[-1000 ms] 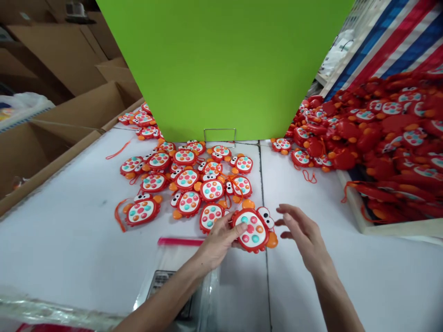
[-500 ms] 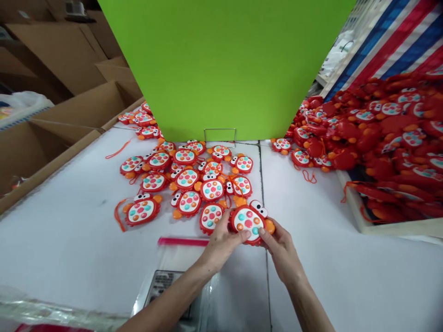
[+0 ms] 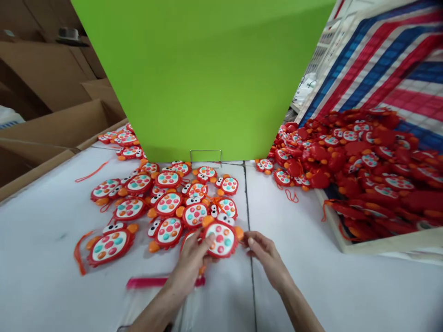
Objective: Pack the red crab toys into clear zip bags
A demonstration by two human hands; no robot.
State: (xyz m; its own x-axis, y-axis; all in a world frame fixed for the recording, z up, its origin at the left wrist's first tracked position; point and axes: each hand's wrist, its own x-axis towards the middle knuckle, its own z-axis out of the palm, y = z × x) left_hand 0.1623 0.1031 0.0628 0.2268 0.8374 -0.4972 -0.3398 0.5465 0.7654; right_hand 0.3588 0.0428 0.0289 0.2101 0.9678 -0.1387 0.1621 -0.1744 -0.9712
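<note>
Your left hand (image 3: 192, 260) has its grip closed on the crab toy (image 3: 219, 240), thumb laid on the left of its white face and the fingers tucked behind. Your right hand (image 3: 265, 256) meets the same toy from the other side, its curled fingertips pinched at the orange claw on the right edge. You hold the toy just above the worktop (image 3: 346, 286), over the seam between two white panels and at the near edge of the spread of toys (image 3: 168, 203), which lie face up with their coloured dots showing. No lettering on them is large enough to read.

Below your left wrist lies a clear bag with a pink zip strip (image 3: 155, 282). A green board (image 3: 204, 78) stands behind the spread. To your right a wooden tray (image 3: 380, 242) carries a heap of toys (image 3: 363, 161), with a striped sheet (image 3: 380, 60) behind it. Cardboard boxes (image 3: 51, 129) stand to the left.
</note>
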